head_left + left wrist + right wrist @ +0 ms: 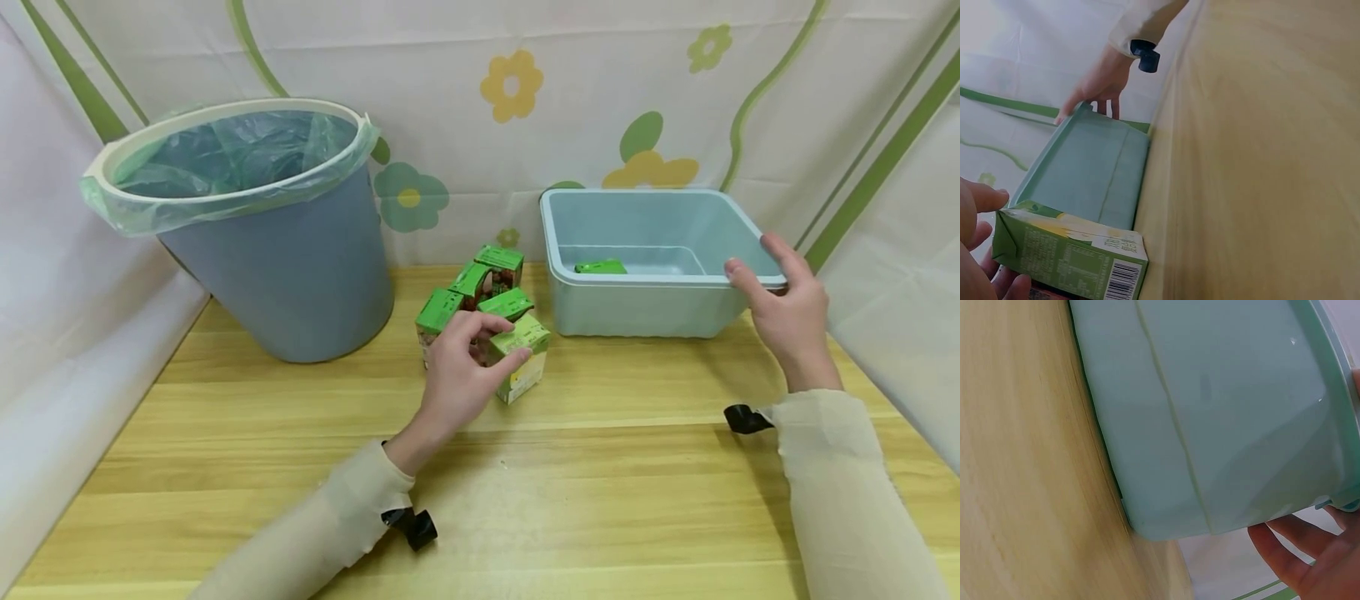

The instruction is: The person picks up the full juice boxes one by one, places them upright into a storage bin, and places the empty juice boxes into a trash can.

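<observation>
Left hand (457, 375) fingers pinch a barcoded green carton (520, 357); right hand (783, 312) fingers curl on the tub (637, 308) rim.

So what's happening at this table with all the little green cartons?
A person sits at a wooden table. Their left hand grips a green carton at the front of a small cluster of cartons, between a lined blue bin and a pale blue tub. Their right hand holds the tub's near right rim. One carton in the tub already lies at its bottom.
</observation>
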A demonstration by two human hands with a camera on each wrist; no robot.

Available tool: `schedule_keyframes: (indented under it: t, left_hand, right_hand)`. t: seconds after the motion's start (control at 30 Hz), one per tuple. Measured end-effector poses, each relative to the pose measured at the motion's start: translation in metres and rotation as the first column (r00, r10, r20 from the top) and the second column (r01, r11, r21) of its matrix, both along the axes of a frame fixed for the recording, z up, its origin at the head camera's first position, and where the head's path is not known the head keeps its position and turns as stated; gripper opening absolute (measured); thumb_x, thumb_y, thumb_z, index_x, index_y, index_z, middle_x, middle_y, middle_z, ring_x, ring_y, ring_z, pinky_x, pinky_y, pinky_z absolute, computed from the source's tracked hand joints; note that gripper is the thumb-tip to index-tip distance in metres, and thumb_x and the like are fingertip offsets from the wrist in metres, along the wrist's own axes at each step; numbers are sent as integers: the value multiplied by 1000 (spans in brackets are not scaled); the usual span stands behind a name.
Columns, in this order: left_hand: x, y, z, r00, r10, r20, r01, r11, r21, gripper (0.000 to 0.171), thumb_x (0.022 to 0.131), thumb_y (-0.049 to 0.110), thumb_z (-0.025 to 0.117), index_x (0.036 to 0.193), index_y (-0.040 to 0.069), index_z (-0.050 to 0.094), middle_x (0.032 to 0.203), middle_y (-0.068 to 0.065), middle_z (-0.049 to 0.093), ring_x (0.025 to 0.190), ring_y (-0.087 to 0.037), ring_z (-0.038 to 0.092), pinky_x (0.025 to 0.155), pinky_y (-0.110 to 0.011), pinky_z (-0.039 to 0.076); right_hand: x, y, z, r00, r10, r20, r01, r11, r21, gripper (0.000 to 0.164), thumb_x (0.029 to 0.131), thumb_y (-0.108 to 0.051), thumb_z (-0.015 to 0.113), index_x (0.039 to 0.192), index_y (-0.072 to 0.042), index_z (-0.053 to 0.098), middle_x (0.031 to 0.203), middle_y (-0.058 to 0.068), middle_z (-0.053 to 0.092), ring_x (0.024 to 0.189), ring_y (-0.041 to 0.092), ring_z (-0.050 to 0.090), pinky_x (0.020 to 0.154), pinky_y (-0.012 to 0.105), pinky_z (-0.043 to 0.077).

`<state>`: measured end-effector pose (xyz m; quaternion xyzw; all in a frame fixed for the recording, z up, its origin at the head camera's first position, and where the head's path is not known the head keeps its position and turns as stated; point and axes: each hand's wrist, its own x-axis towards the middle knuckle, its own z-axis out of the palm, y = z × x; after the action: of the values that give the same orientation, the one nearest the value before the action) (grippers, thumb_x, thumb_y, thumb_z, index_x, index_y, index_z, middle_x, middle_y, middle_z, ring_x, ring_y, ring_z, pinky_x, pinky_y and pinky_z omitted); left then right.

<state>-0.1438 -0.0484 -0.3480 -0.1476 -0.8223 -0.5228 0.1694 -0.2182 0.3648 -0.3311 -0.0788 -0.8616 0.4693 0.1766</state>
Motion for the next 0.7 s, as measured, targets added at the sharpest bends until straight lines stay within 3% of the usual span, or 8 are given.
schedule_keyframes:
  t: [0.2, 0.43, 0.7]
  left_hand:
    - [3, 0, -4, 1000, -7, 0, 7, 999, -39, 32, 86, 23, 90, 113, 13, 75, 108, -6, 65, 89, -22, 63, 72, -35, 57]
    - [6, 1, -6, 999, 17, -32, -20, 996, -90, 36, 85, 24, 91, 115, 14, 74, 109, -5, 66, 90, -23, 64, 65, -22, 51]
    - [8, 2, -7, 993, 63, -97, -76, 989, -129, 33, 84, 18, 92, 113, 15, 77, 106, -6, 69, 93, -24, 66, 74, -30, 48]
  right_hand:
    - [1, 1, -1, 1000, -7, -5, 7, 1000, -2, 74, 101, -50, 66, 166, -34, 35, 176, -13, 25, 143, 17, 42, 89, -3, 41]
    - [0, 3, -2, 1000, -11, -8, 11, 1000, 0, 73, 101, -50, 66, 166, -35, 36, 176, -13, 26, 140, 16, 43, 87, -3, 40]
    - [-1, 2, -2, 1000, -12, -2, 12, 1000, 1, 73, 101, -51, 66, 166, -36, 36, 176, -14, 26, 138, 15, 44, 87, -2, 41]
